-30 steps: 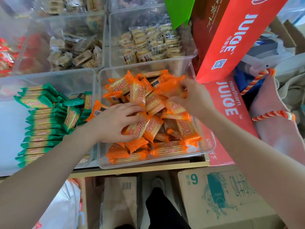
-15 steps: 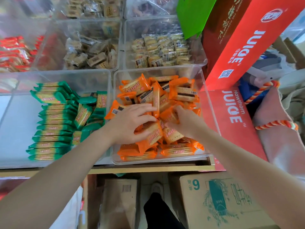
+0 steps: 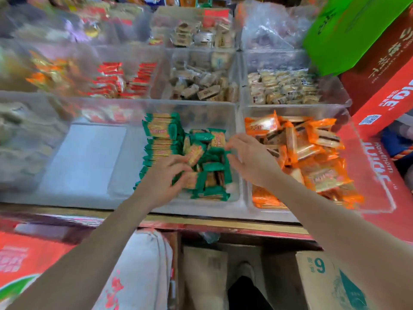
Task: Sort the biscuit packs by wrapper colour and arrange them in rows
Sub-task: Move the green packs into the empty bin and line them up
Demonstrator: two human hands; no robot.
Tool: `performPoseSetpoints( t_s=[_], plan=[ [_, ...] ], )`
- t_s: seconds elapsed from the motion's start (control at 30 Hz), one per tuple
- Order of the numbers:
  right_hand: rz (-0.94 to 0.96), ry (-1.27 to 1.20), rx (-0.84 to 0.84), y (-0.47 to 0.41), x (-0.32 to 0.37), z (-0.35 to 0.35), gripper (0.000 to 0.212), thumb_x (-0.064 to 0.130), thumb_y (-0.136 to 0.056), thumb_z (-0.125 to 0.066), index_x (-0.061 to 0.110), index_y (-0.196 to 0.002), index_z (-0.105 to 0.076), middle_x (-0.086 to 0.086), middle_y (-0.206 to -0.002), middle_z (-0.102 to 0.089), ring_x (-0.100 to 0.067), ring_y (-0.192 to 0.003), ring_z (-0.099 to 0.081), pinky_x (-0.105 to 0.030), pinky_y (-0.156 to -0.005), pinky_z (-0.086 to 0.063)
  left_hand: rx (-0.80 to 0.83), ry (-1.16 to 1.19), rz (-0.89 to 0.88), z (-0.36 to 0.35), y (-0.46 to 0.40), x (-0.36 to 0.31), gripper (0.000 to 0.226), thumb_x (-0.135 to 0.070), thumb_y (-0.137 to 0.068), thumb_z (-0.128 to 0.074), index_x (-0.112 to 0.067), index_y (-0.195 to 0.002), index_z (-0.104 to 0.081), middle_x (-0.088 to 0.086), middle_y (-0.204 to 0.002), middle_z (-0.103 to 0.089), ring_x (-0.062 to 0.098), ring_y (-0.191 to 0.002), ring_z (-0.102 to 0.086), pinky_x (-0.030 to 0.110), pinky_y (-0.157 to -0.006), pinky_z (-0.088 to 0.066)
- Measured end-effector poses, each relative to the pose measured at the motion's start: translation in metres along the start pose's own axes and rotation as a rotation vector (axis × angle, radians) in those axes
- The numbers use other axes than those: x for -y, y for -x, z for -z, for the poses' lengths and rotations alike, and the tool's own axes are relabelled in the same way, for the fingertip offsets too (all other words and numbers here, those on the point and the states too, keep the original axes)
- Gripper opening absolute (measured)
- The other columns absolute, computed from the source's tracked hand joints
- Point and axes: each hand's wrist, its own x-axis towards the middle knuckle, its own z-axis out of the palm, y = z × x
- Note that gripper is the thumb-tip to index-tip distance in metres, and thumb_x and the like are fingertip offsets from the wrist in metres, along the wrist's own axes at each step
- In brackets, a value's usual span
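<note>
Biscuit packs in green wrappers [image 3: 164, 151] lay in the clear bin [image 3: 232, 121] at the front middle of the shelf, a neat row stacked along its left part and a loose jumble [image 3: 210, 166] toward its right wall. The left hand [image 3: 164, 177] curled its fingers round a pack in that jumble; the right hand [image 3: 250, 157] hovered at the bin's right wall with fingers spread, and blur hid whether it pinched a wrapper. Sorting by colour looked largely done, since the orange packs [image 3: 312, 153] filled the neighbouring bin at the front right corner, yet both heaps wanted rowing; only the green stack was orderly. Farther bins held red packs [image 3: 116, 81] and brown-wrapped sweets [image 3: 201, 86]. A red juice carton [image 3: 384, 90] leaned beside the orange bin, crowding its right wall.
</note>
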Motion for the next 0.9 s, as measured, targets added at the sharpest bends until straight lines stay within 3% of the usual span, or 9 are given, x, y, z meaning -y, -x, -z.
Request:
performPoseSetpoints(
  t_s=[0.13, 0.27, 0.4, 0.53, 0.67, 0.8, 0.9],
  plan=[
    [-0.108, 0.07, 0.092, -0.036, 0.02, -0.026, 0.03, 0.024, -0.094, -0.049, 0.013, -0.121, -0.055, -0.006, -0.126, -0.05, -0.025, -0.116, -0.047, -0.029, -0.083, -0.04, -0.003, 0.069, 0.124, 0.009, -0.004, 0.033, 0.023, -0.016, -0.09, -0.053, -0.011, -0.11, -0.064, 0.004, -0.116, -0.058, 0.021, -0.102, -0.057, 0.035, -0.086, -0.047],
    [-0.231, 0.079, 0.204, -0.079, 0.003, -0.052, 0.038, 0.023, -0.095, -0.048, 0.015, -0.132, -0.046, -0.006, -0.132, -0.046, -0.025, -0.119, -0.046, -0.035, -0.093, -0.041, 0.052, 0.1, 0.287, -0.005, -0.026, 0.047, 0.032, -0.021, -0.093, -0.049, -0.016, -0.124, -0.055, -0.001, -0.126, -0.054, 0.014, -0.106, -0.055, 0.033, -0.091, -0.045],
    [-0.158, 0.187, 0.349, -0.127, -0.025, -0.076, 0.051, 0.018, -0.089, -0.056, 0.015, -0.137, -0.039, -0.009, -0.134, -0.044, -0.029, -0.121, -0.044, -0.041, -0.098, -0.042, 0.067, 0.073, 0.295, -0.024, -0.058, 0.051, 0.036, -0.022, -0.094, -0.05, -0.013, -0.129, -0.05, 0.002, -0.129, -0.051, 0.017, -0.118, -0.046, 0.028, -0.096, -0.037],
    [-0.064, 0.31, 0.445, -0.16, -0.045, -0.087, 0.045, 0.022, -0.085, -0.063, 0.012, -0.126, -0.046, -0.009, -0.123, -0.048, -0.03, -0.115, -0.047, -0.045, -0.093, -0.045, 0.185, -0.041, 0.24, -0.048, -0.095, 0.048, 0.04, -0.027, -0.094, -0.05, -0.01, -0.13, -0.046, 0.008, -0.122, -0.052, 0.022, -0.111, -0.049, 0.031, -0.09, -0.04],
    [0.022, 0.204, 0.363, -0.178, -0.051, -0.081, 0.03, 0.024, -0.087, -0.059, 0.013, -0.114, -0.053, -0.006, -0.112, -0.055, -0.026, -0.103, -0.055, -0.04, -0.083, -0.049, 0.217, -0.202, 0.258, -0.068, -0.115, 0.048, 0.044, -0.033, -0.092, -0.051, -0.01, -0.128, -0.041, 0.01, -0.121, -0.046, 0.026, -0.107, -0.05, 0.033, -0.085, -0.043],
    [-0.029, 0.005, 0.286, -0.183, -0.048, -0.061, 0.029, 0.028, -0.089, -0.058, 0.017, -0.115, -0.054, -0.001, -0.102, -0.061, -0.016, -0.086, -0.057, -0.03, -0.071, -0.047, 0.301, -0.337, 0.391, -0.08, -0.12, 0.047, 0.069, -0.038, -0.085, -0.062, -0.013, -0.137, -0.025, 0.015, -0.142, -0.032, 0.03, -0.112, -0.05, 0.039, -0.081, -0.05],
    [-0.089, -0.154, 0.226, -0.182, -0.041, -0.05, 0.027, 0.029, -0.092, -0.055, 0.02, -0.116, -0.05, 0.009, -0.083, -0.056, -0.009, -0.066, -0.054, -0.029, -0.058, -0.045, 0.287, -0.241, 0.391, -0.073, -0.12, 0.044, 0.069, -0.033, -0.084, -0.062, -0.014, -0.138, -0.024, 0.013, -0.141, -0.032, 0.028, -0.107, -0.052, 0.038, -0.074, -0.052]
  ],
)
